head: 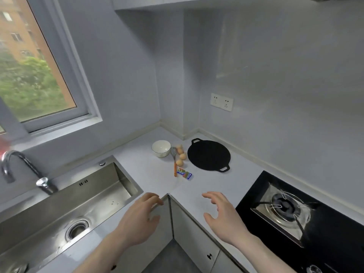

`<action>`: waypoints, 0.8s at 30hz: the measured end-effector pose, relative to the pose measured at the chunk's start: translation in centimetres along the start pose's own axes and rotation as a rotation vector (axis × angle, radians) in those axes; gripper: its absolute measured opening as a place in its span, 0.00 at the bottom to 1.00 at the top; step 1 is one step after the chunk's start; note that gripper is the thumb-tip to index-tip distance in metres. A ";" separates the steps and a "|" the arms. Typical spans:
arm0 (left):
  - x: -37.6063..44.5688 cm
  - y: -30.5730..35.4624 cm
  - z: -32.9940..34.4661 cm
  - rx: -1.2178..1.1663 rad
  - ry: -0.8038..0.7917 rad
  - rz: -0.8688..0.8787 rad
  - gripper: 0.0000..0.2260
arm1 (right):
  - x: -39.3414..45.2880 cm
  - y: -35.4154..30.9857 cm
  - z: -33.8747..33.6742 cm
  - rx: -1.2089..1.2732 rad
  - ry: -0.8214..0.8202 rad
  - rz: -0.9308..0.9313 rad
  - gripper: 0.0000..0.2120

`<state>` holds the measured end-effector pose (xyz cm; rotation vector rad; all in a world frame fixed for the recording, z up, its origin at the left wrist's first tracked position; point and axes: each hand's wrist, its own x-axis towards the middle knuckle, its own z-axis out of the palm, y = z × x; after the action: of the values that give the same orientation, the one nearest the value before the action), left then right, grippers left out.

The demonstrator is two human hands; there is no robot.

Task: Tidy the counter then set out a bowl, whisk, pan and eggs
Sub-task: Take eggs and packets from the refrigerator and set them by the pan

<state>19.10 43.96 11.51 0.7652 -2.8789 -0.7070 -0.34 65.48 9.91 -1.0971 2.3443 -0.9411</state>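
Observation:
A white bowl (161, 148) stands on the pale counter (149, 170) near the corner. Right of it lies a whisk (174, 160) with an orange handle, and three eggs (181, 156) sit in a row beside it. A flat black pan (209, 155) with two loop handles lies right of the eggs. A small blue, green and orange packet (184, 173) lies in front of the whisk. My left hand (138, 219) and my right hand (222, 215) hover over the counter's near edge, fingers spread and relaxed, holding nothing.
A steel sink (74, 205) with a curved tap (23, 172) fills the left. A black gas hob (295, 217) with a burner is on the right. A double wall socket (221, 102) is above the pan. Cabinet doors (189, 233) meet below my hands.

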 end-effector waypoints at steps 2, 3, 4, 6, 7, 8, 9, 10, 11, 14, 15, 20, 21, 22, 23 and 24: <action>2.8 -0.6 0.0 0.004 -0.003 -0.021 0.14 | 3.4 0.7 -0.2 0.003 -0.038 0.017 0.24; 4.1 -1.0 0.1 0.008 -0.003 -0.026 0.14 | 5.1 1.0 -0.3 -0.002 -0.049 0.021 0.24; 5.4 -1.4 0.2 0.007 -0.008 -0.036 0.14 | 6.7 1.2 -0.4 -0.007 -0.060 0.026 0.24; 7.7 -2.7 0.7 -0.005 -0.030 -0.061 0.14 | 9.6 1.9 -0.1 -0.012 -0.079 0.061 0.25; 8.6 -3.2 0.9 -0.009 -0.037 -0.064 0.14 | 10.6 2.2 0.0 -0.016 -0.083 0.076 0.25; 9.2 -3.5 1.1 -0.008 -0.050 -0.072 0.14 | 11.0 2.2 0.1 -0.020 -0.089 0.088 0.25; 10.6 -4.1 1.3 -0.008 -0.061 -0.074 0.14 | 12.4 2.5 0.3 -0.021 -0.097 0.100 0.25; 12.1 -4.5 1.5 -0.006 -0.068 -0.074 0.14 | 13.6 2.9 0.4 -0.027 -0.106 0.110 0.25; 13.0 -4.7 1.6 0.000 -0.071 -0.068 0.14 | 14.3 3.0 0.5 -0.028 -0.108 0.117 0.25; 18.0 -5.9 2.3 -0.012 -0.120 -0.048 0.15 | 17.8 4.1 1.7 -0.033 -0.115 0.165 0.25; 19.3 -6.1 2.5 -0.010 -0.141 -0.045 0.15 | 18.5 4.3 2.0 -0.037 -0.118 0.183 0.25; 27.3 -8.4 3.7 0.000 -0.252 -0.008 0.17 | 23.0 5.7 4.3 -0.044 -0.126 0.312 0.25; 29.0 -9.0 3.7 0.006 -0.271 0.001 0.17 | 24.1 5.8 4.7 -0.049 -0.125 0.331 0.25; 30.9 -9.7 3.7 0.016 -0.285 0.013 0.18 | 25.2 5.9 5.0 -0.059 -0.119 0.352 0.25; 32.5 -10.2 3.6 0.031 -0.293 0.022 0.18 | 26.2 6.0 5.2 -0.070 -0.111 0.366 0.25; 34.1 -10.5 3.5 0.046 -0.304 0.030 0.18 | 27.2 6.0 5.4 -0.077 -0.105 0.384 0.25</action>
<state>-6.56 20.70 2.20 0.6701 -3.1800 -0.8219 -17.20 44.77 0.28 -0.6663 2.3991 -0.6421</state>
